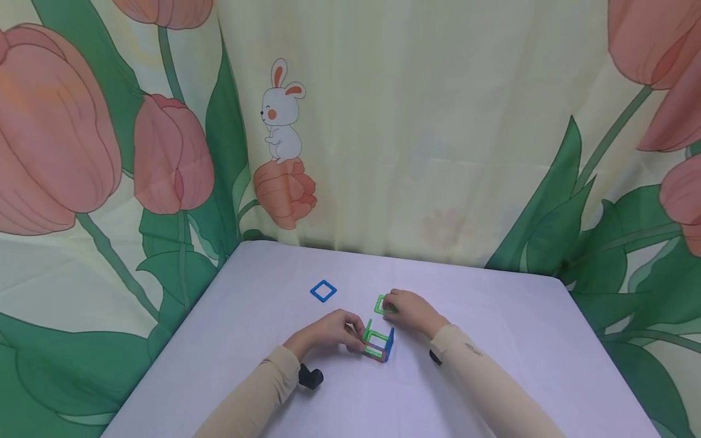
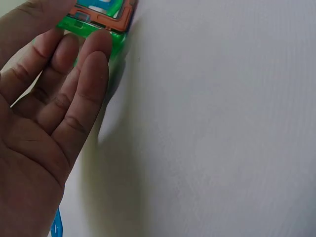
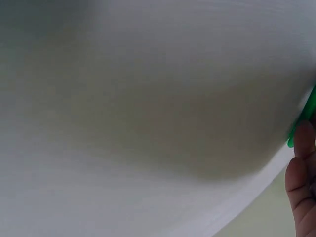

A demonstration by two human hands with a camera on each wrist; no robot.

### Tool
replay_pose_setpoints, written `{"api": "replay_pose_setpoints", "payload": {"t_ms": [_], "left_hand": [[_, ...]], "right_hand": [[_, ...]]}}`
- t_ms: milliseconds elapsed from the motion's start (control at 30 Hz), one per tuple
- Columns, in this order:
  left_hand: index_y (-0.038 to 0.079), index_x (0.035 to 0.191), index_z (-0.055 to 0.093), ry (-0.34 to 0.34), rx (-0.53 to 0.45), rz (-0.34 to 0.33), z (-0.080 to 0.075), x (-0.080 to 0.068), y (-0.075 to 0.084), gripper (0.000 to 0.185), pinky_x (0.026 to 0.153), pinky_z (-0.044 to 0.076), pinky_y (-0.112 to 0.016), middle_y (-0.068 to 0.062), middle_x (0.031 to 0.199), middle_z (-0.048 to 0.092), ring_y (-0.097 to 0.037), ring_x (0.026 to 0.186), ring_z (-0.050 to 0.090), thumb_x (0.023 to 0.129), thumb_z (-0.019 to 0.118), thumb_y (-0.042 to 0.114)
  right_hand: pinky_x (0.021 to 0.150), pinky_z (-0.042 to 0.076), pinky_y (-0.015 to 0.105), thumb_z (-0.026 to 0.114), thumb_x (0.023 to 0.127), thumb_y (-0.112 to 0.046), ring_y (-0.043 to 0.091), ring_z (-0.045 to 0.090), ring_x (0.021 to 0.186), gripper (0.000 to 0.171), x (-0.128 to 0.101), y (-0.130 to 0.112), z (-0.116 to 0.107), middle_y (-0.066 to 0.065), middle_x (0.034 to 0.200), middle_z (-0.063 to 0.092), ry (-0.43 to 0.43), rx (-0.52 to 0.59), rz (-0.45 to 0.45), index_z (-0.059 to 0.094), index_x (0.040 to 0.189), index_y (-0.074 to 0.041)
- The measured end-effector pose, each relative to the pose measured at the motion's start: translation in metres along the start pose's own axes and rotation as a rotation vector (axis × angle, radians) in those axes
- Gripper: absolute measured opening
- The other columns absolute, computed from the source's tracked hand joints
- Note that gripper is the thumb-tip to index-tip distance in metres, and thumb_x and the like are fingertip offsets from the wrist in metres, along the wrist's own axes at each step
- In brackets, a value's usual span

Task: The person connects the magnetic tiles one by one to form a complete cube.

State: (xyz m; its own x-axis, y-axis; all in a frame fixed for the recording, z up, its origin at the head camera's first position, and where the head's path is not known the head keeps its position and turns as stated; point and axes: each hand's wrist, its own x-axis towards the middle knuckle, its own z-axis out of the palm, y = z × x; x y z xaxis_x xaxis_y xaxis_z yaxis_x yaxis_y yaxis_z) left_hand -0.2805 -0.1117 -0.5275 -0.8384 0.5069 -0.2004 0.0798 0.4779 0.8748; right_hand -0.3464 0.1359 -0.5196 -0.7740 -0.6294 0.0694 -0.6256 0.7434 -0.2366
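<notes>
A small open box built of green, orange and blue square plastic frame tiles [image 1: 378, 344] stands on the pale lilac-white tabletop [image 1: 493, 340], and everything else is placed here by reference to it. The left hand [image 1: 328, 333] is at the box's left side; in the left wrist view its fingertips [image 2: 96, 47] rest against the box's green wall [image 2: 94, 22], with the thumb lying along the upper edge of the box, so the hand holds the box lightly between thumb and fingers. An orange frame shows just behind that green wall in the same view.

Just beyond the box, on its far side, lies a loose green square plastic frame tile [image 1: 382, 305], flat on the table. The right hand [image 1: 411, 311] covers the right edge of this tile with curled fingers that pinch or press it; the head view is too small to tell which. The right wrist view shows only one fingertip [image 3: 302, 143] touching a green edge [image 3: 306, 118] at the picture's border.

Farther away and to the left of the box, well apart from both hands, a blue square plastic frame tile [image 1: 323, 291] lies flat.

Both forearms wear beige sleeves [image 1: 482, 377], and a dark strap-mounted device [image 1: 310, 377] sits at the left wrist, near the box's left front. Behind the table hangs a cream curtain [image 1: 438, 121] printed with large pink tulips, green leaves and a white rabbit [image 1: 282, 112].
</notes>
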Motion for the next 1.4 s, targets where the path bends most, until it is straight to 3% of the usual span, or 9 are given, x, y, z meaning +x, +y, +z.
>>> {"api": "replay_pose_setpoints", "payload": {"t_ms": [133, 333, 467, 800, 1167, 1400], "left_hand": [[0.012, 0.091, 0.071, -0.013, -0.008, 0.015, 0.005, 0.004, 0.001, 0.019, 0.068, 0.047, -0.028, 0.002, 0.085, 0.074, -0.014, 0.074, 0.067, 0.08, 0.086, 0.015], [0.014, 0.089, 0.07, -0.021, 0.017, 0.046, 0.012, 0.011, 0.002, 0.02, 0.069, 0.045, -0.026, 0.004, 0.083, 0.072, -0.012, 0.076, 0.062, 0.08, 0.087, 0.018], [0.015, 0.089, 0.07, -0.023, 0.023, 0.063, 0.016, 0.014, 0.004, 0.019, 0.069, 0.045, -0.024, 0.005, 0.082, 0.072, -0.01, 0.076, 0.06, 0.082, 0.087, 0.018], [0.013, 0.089, 0.069, -0.003, 0.003, 0.045, 0.021, 0.015, 0.01, 0.019, 0.07, 0.045, -0.027, 0.004, 0.084, 0.072, -0.013, 0.078, 0.061, 0.083, 0.086, 0.018], [0.013, 0.092, 0.069, -0.008, -0.006, 0.059, 0.023, 0.017, 0.009, 0.02, 0.076, 0.048, -0.028, 0.004, 0.088, 0.07, -0.013, 0.083, 0.06, 0.084, 0.086, 0.021], [0.013, 0.092, 0.069, -0.006, 0.002, 0.058, 0.023, 0.017, 0.008, 0.02, 0.076, 0.048, -0.028, 0.004, 0.088, 0.07, -0.014, 0.084, 0.06, 0.084, 0.086, 0.02]], "right_hand": [[0.071, 0.049, 0.029, 0.08, 0.09, -0.023, 0.006, 0.052, 0.075, 0.014, -0.01, 0.005, -0.005, -0.013, 0.082, 0.058, 0.012, 0.022, 0.02, 0.066, 0.087, -0.021], [0.073, 0.051, 0.029, 0.079, 0.087, -0.015, 0.006, 0.053, 0.073, 0.011, -0.016, 0.007, -0.011, -0.011, 0.079, 0.061, 0.011, 0.039, 0.031, 0.069, 0.085, -0.018], [0.074, 0.053, 0.027, 0.077, 0.087, -0.014, 0.003, 0.057, 0.074, 0.003, -0.018, 0.008, -0.017, -0.011, 0.081, 0.069, 0.038, 0.075, 0.007, 0.076, 0.09, -0.013], [0.07, 0.052, 0.023, 0.074, 0.093, -0.012, 0.003, 0.058, 0.075, 0.009, -0.022, 0.007, -0.031, -0.008, 0.086, 0.072, 0.003, 0.27, -0.03, 0.079, 0.101, -0.011], [0.075, 0.054, 0.023, 0.07, 0.097, -0.012, 0.002, 0.061, 0.082, 0.01, -0.027, -0.001, -0.031, -0.005, 0.096, 0.076, -0.03, 0.282, -0.11, 0.078, 0.103, -0.011], [0.08, 0.055, 0.025, 0.068, 0.099, -0.012, 0.004, 0.063, 0.088, 0.012, -0.033, -0.005, -0.033, -0.002, 0.102, 0.075, -0.058, 0.285, -0.117, 0.077, 0.107, -0.01]]}}
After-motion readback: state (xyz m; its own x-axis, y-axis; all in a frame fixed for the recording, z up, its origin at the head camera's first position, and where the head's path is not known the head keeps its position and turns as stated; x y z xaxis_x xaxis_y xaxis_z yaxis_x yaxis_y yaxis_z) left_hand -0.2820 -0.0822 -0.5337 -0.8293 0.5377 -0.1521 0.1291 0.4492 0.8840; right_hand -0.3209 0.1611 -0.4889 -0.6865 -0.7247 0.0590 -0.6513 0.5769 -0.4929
